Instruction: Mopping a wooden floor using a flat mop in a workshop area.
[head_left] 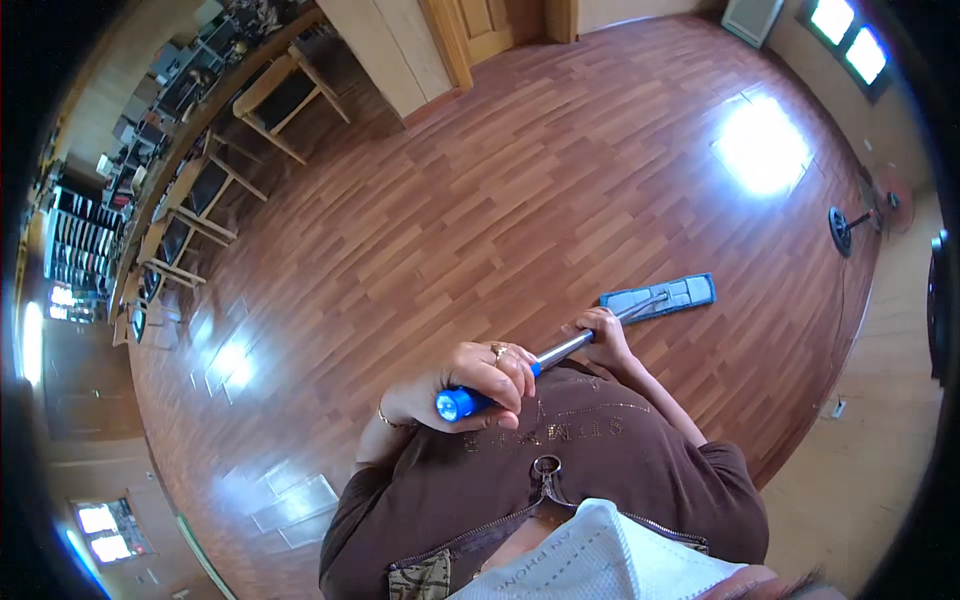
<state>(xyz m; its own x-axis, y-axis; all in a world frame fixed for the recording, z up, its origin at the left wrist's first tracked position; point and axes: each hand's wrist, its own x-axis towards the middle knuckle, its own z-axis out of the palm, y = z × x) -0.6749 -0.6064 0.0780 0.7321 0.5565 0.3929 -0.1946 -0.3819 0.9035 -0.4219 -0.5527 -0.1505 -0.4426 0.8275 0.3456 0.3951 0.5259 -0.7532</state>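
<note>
A flat mop [565,349] with a metal pole and a blue grip end slants across in front of my chest. My left hand [490,378] is wrapped round the blue grip near its top end; a ring and a bracelet show on it. Lower down the pole, my right hand [603,338] is closed around the metal part. The mop's rectangular blue-grey head [660,297] lies on the wood-patterned floor [480,230], ahead and to the right of my hands.
Several wooden chairs [275,95] line a long curved counter [165,170] at the left, cluttered with items. A standing fan [845,230] is by the right wall. A wooden door [490,30] stands at the far side. Window light glares off the floor.
</note>
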